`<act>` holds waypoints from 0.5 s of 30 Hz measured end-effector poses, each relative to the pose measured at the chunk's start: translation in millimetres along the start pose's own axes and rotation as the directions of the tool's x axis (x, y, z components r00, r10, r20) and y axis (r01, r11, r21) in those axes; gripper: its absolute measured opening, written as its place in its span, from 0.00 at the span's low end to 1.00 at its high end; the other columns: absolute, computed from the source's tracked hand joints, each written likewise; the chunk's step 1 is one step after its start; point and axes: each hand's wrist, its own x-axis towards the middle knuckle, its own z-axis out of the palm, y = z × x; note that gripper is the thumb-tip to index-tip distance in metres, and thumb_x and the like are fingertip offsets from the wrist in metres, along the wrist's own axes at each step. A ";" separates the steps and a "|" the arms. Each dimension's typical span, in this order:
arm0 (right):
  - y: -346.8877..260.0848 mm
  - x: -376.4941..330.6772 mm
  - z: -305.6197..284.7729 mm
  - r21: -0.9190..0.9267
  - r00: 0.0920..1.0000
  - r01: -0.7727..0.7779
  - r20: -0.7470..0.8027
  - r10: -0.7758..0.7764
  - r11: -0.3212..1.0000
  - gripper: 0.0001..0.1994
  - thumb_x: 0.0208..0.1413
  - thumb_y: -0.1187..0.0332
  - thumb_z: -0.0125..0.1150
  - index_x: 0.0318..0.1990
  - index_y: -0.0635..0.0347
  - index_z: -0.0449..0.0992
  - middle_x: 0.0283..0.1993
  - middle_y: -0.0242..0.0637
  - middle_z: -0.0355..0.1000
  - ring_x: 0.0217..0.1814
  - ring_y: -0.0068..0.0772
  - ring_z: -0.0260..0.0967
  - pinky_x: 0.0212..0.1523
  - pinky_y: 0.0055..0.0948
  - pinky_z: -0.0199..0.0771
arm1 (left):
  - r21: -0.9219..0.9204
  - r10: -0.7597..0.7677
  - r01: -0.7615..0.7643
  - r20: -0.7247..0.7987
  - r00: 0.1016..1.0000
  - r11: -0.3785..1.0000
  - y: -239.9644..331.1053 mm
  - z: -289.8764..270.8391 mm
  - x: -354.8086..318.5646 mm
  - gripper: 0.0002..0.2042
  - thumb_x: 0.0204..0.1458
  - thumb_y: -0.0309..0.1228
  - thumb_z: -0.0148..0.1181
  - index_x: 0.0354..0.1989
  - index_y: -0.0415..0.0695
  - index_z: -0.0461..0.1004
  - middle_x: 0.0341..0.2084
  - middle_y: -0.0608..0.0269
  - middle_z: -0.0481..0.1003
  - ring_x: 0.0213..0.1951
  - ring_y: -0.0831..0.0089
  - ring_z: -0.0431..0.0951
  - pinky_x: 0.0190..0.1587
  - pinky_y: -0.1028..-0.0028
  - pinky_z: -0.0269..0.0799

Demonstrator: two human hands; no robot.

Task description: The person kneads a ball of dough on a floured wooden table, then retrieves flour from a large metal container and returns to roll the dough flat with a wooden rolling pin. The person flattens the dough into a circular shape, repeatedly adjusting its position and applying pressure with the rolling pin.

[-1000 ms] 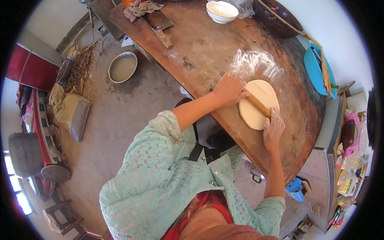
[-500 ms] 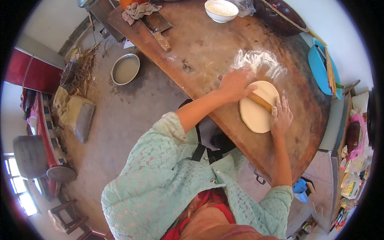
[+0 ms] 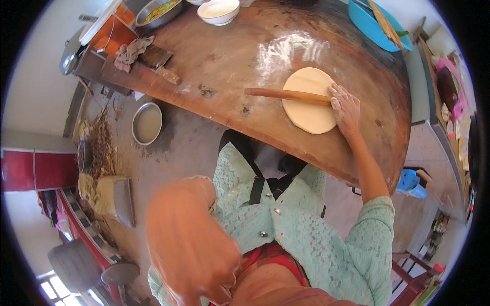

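A round, flat sheet of dough (image 3: 312, 119) lies on the brown wooden table (image 3: 219, 71). Across it rests a wooden rolling pin (image 3: 275, 94), its left end sticking out well past the dough. My right hand (image 3: 347, 109), dusted with flour, grips the pin's right end at the dough's edge. Lifted off the table, my left hand (image 3: 204, 260) is close to the camera and smeared by motion, with its fingers not clear. White flour (image 3: 288, 50) is scattered on the tabletop just beyond the dough.
At the back stand a white bowl of flour (image 3: 218, 11), a metal basin of food (image 3: 158, 12) and a blue basin (image 3: 375, 25). A cleaver (image 3: 158, 58) and a cloth (image 3: 131, 52) lie near the left edge, by an orange bucket (image 3: 113, 30). A metal pan (image 3: 147, 124) sits on the floor.
My left hand has let go of the rolling pin and come up toward the camera. The pin now lies nearly level across the dough. The whole view has turned and shifted.
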 end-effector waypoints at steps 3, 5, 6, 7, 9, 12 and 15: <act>1.5 -1.0 3.7 -0.053 1.000 0.011 -0.027 -0.012 0.999 0.19 0.65 0.56 0.42 0.56 0.49 0.73 0.63 0.32 0.67 0.68 0.31 0.59 0.64 0.37 0.51 | 0.042 0.005 -0.009 0.085 0.996 0.999 -1.2 10.6 14.9 0.17 0.54 0.42 0.60 0.43 0.41 0.76 0.32 0.64 0.77 0.30 0.72 0.75 0.30 0.71 0.69; 6.4 -5.4 3.2 -0.077 0.999 -0.004 -0.041 0.001 0.997 0.19 0.65 0.56 0.42 0.55 0.48 0.74 0.63 0.32 0.67 0.68 0.31 0.59 0.64 0.37 0.52 | 0.062 0.016 -0.025 0.135 0.991 0.998 -2.4 15.0 18.3 0.17 0.53 0.42 0.60 0.43 0.41 0.76 0.32 0.64 0.77 0.31 0.71 0.76 0.30 0.71 0.69; 10.2 -8.0 0.9 -0.086 0.998 -0.017 -0.054 0.012 0.996 0.19 0.65 0.56 0.42 0.55 0.48 0.74 0.63 0.32 0.67 0.68 0.31 0.59 0.64 0.37 0.52 | 0.064 0.024 -0.035 0.160 0.987 0.997 -4.2 15.3 17.3 0.17 0.53 0.43 0.61 0.43 0.41 0.76 0.32 0.64 0.77 0.31 0.71 0.76 0.30 0.71 0.69; 6.9 -4.2 5.4 -0.062 0.999 -0.007 -0.053 0.003 0.998 0.18 0.65 0.56 0.42 0.55 0.48 0.75 0.63 0.32 0.67 0.68 0.31 0.59 0.64 0.37 0.52 | 0.086 0.003 -0.017 0.157 0.988 0.996 -0.6 18.8 20.9 0.17 0.53 0.43 0.61 0.43 0.41 0.76 0.32 0.64 0.77 0.31 0.71 0.76 0.31 0.70 0.70; 4.8 -1.9 9.3 -0.038 0.998 0.010 -0.060 -0.013 0.999 0.18 0.65 0.55 0.43 0.54 0.47 0.75 0.63 0.32 0.68 0.67 0.31 0.59 0.64 0.37 0.52 | 0.119 -0.022 0.002 0.165 0.986 0.993 4.3 25.0 23.8 0.18 0.53 0.43 0.61 0.43 0.41 0.76 0.33 0.63 0.77 0.31 0.71 0.76 0.31 0.70 0.70; 4.5 -3.0 7.3 -0.016 0.998 -0.003 -0.063 0.002 1.000 0.18 0.64 0.55 0.44 0.54 0.47 0.76 0.62 0.32 0.68 0.67 0.31 0.60 0.63 0.36 0.53 | 0.150 -0.034 0.005 0.194 0.980 0.989 10.0 30.1 23.1 0.18 0.53 0.44 0.61 0.43 0.42 0.76 0.33 0.63 0.77 0.32 0.70 0.76 0.31 0.70 0.70; 6.2 -5.0 7.6 -0.008 0.997 -0.009 -0.074 0.008 1.000 0.17 0.63 0.55 0.46 0.52 0.47 0.77 0.62 0.32 0.69 0.66 0.32 0.60 0.63 0.36 0.53 | 0.176 -0.048 0.007 0.230 0.972 0.984 14.7 35.2 21.8 0.19 0.53 0.45 0.62 0.42 0.42 0.76 0.33 0.62 0.77 0.32 0.70 0.77 0.31 0.70 0.71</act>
